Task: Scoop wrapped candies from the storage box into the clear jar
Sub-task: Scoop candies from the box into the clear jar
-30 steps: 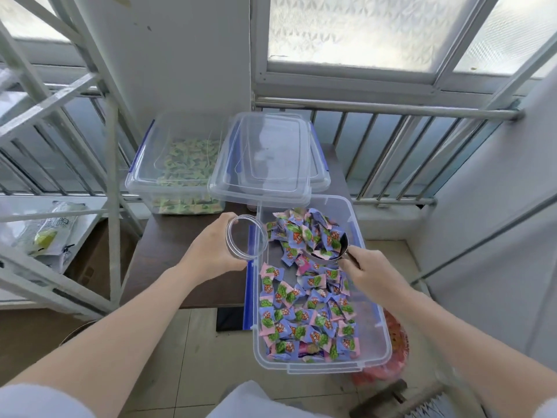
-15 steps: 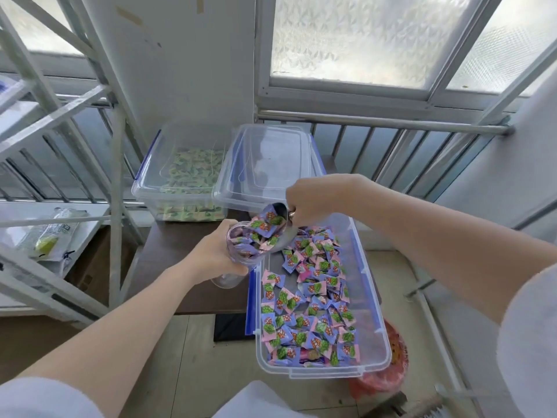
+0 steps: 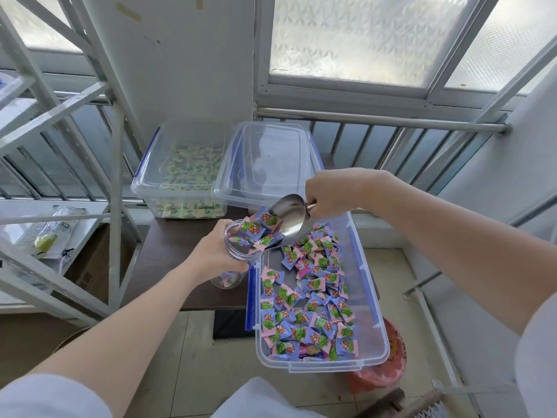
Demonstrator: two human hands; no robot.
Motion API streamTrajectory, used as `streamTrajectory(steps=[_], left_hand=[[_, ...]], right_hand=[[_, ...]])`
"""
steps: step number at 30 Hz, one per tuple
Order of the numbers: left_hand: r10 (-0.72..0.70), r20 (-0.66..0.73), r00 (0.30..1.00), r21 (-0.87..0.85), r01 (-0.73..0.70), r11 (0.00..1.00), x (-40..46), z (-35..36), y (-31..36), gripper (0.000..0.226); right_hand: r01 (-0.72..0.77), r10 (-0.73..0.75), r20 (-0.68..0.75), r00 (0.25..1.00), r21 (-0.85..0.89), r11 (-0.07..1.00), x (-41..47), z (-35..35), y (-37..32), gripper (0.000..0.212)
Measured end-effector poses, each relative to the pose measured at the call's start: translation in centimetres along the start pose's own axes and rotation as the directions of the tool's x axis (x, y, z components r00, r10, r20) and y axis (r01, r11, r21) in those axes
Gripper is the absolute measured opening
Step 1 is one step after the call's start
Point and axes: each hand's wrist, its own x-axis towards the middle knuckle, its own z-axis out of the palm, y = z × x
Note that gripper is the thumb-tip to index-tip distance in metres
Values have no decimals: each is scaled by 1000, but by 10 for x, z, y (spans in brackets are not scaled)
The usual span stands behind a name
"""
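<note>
Dark tabletop [image 3: 168, 251] under barred window. Left hand [image 3: 215, 254] wrapped around clear jar [image 3: 233, 247], tilted mouth toward scoop. Right hand [image 3: 331, 196] fisted on metal scoop [image 3: 289, 220] handle; wrapped candies [image 3: 260, 227] at jar mouth, above storage box [image 3: 369, 300].

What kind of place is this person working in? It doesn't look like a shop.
Probably an enclosed balcony or window nook of a home, used for storage. Frosted windows sit above a metal railing, a metal rack stands to the left, and candy boxes rest on a small dark table.
</note>
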Motion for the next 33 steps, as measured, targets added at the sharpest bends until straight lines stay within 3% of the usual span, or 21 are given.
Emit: streamTrajectory(steps=[11,14,19,21,23,26,29,31,33], left_hand=[[11,-31,999,127,-7,992,-3,7,-7,78],[-29,-79,996,43,33,999,-4,6,-10,81],[-45,-125,991,3,46,999,-4,3,-16,80],[-44,-126,991,8,45,999,-3,4,-16,80],[-38,-112,993,17,40,999,-3,8,-15,80],[-31,-109,994,26,34,999,-2,14,-14,79],[-28,-106,994,39,32,999,1,16,-16,79],[-36,-106,994,35,40,999,3,15,-18,77],[-42,-109,993,29,45,999,4,15,-18,76]], right_hand=[[0,1,-28,1000,64,998,-8,-1,2,24],[13,-11,-25,1000,57,998,-4,-2,-4,25],[-128,134,-33,990,144,981,-9,5,8,28],[-232,226,53,973,157,960,-16,18,12,24],[-326,298,226,927,97,940,-24,38,9,30],[-424,293,592,751,92,901,-37,71,2,39],[-390,204,783,588,54,919,-47,95,-8,23],[-329,212,787,580,-11,944,-48,108,-15,23],[-317,246,716,653,-37,948,-43,123,-18,32]])
